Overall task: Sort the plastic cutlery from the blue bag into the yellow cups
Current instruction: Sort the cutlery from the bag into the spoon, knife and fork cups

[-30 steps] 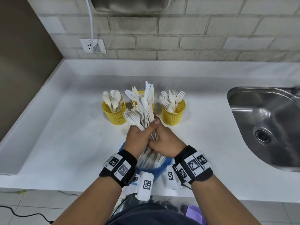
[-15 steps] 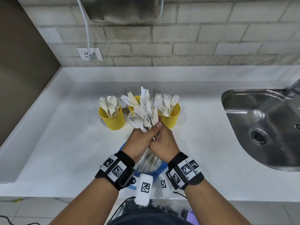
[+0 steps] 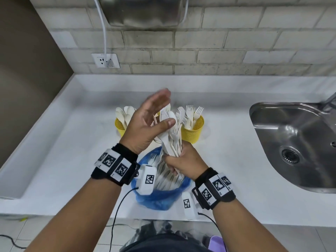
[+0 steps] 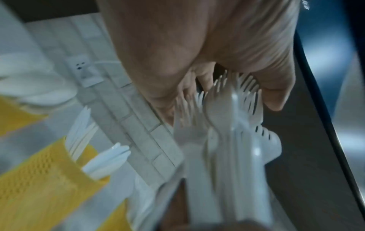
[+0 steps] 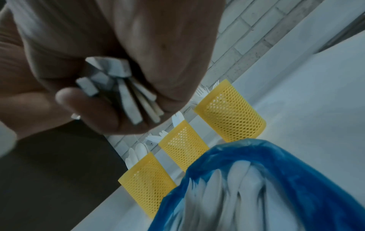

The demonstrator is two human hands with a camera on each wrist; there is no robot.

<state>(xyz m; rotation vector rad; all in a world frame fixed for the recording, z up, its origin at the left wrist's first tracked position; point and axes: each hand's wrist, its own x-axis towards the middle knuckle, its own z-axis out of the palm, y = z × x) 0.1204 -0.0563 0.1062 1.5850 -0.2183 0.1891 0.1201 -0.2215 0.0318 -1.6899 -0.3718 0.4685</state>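
My right hand [image 3: 183, 160] grips a bundle of white plastic cutlery [image 3: 172, 137] by the handles, just above the blue bag [image 3: 160, 199]. The handle ends [image 5: 120, 87] stick out of its fist [image 5: 122, 51]. My left hand [image 3: 154, 113] is raised and open beside the bundle's tops, the thumb touching them; forks and a spoon [image 4: 227, 125] lie against its fingers [image 4: 199, 75]. Three yellow mesh cups stand behind: one with spoons [image 5: 150, 182], one with knives [image 5: 181, 145], one with forks [image 5: 229, 112]. In the head view the left hand hides the middle cup.
More cutlery [image 5: 227, 195] fills the blue bag near the counter's front edge. A steel sink [image 3: 294, 142] is set into the white counter [image 3: 72, 160] at the right. A brick wall with a socket [image 3: 105, 60] runs along the back.
My left hand has let go of the bundle, risen and opened. The right hand keeps hold of the handles and has dropped slightly towards the bag.
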